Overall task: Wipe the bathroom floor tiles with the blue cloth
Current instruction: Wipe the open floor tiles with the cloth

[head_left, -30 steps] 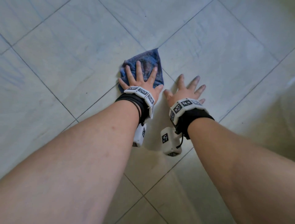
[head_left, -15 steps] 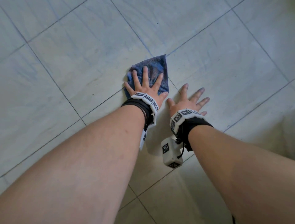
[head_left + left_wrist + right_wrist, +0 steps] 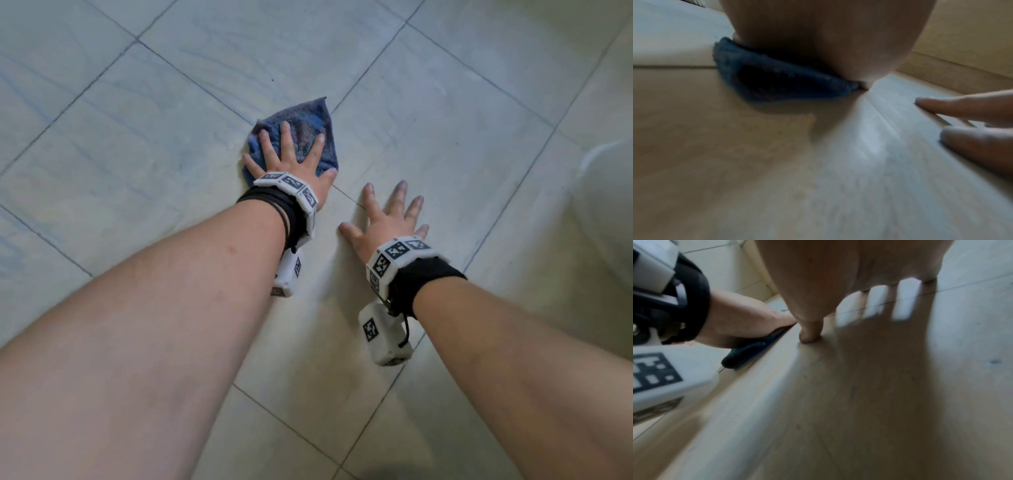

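A folded blue cloth (image 3: 310,118) lies on the pale floor tiles (image 3: 171,144). My left hand (image 3: 291,154) presses flat on it with fingers spread and straight. In the left wrist view the cloth (image 3: 777,84) shows its thick folded edge under my palm. My right hand (image 3: 388,219) lies flat on the bare tile to the right of the cloth and a little nearer me, fingers spread, holding nothing. In the right wrist view its thumb (image 3: 809,334) touches the tile, and the cloth (image 3: 750,352) shows dark under the left hand (image 3: 740,321).
Large pale marbled tiles with thin dark grout lines (image 3: 370,68) run diagonally all around. A pale curved shape (image 3: 606,212) stands at the right edge. A low wall base (image 3: 962,65) shows behind the cloth in the left wrist view.
My left hand and the cloth have slid left, away from the right hand, so the gap between the hands is wider. The right hand stays flat on the tile.
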A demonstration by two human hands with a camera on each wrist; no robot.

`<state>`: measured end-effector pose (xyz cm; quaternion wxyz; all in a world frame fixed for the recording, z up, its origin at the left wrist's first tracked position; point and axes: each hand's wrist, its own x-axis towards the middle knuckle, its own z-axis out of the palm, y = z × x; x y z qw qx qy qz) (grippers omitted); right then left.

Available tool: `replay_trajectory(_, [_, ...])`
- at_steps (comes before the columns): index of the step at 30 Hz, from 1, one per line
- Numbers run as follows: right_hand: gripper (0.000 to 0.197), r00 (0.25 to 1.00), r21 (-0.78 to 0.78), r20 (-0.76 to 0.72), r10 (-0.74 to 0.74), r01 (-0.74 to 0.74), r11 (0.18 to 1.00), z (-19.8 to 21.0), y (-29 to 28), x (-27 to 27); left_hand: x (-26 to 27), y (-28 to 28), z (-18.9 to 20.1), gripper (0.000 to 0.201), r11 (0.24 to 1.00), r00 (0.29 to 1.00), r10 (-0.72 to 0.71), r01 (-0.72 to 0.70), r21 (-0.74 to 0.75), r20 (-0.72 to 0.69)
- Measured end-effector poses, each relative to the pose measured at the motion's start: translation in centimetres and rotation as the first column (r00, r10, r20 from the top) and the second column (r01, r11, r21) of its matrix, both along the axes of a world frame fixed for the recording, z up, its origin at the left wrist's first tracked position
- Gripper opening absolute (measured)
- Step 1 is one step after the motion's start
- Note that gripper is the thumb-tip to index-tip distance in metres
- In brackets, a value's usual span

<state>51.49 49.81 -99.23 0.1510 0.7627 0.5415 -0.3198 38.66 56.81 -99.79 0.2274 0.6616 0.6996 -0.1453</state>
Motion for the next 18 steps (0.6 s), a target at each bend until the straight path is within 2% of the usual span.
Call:
replay_trajectory(4, [0.080, 1.000, 0.024, 0.003, 0.002, -0.002, 1.000, -0.1, -0.3, 0.3, -0.2, 0.2, -0.3, 0.060, 0.998, 0.999, 0.035, -0.035, 0.059, 0.007])
replay_trajectory(8, [0.078, 1.000, 0.041, -0.004, -0.022, 0.022, 0.999, 0.0, -1.0, 0.3, -2.9, -1.1, -0.2, 0.062, 0.996, 0.997, 0.079, -0.079, 0.036, -0.009])
replay_trajectory(14, [0.077, 0.999, 0.061, -0.010, -0.031, 0.032, 0.998, 0.2, -1.6, 0.1, -3.6, -5.5, 0.0, 0.066, 1.000, 1.000, -0.010, 0.010, 0.012, 0.000])
replay_trajectory(18, [0.071, 0.998, 0.047, -0.010, -0.065, 0.065, 0.997, 0.5, -1.5, 0.8, -1.3, -5.8, 0.0, 0.067, 0.988, 0.988, -0.156, 0.156, 0.003, 0.015])
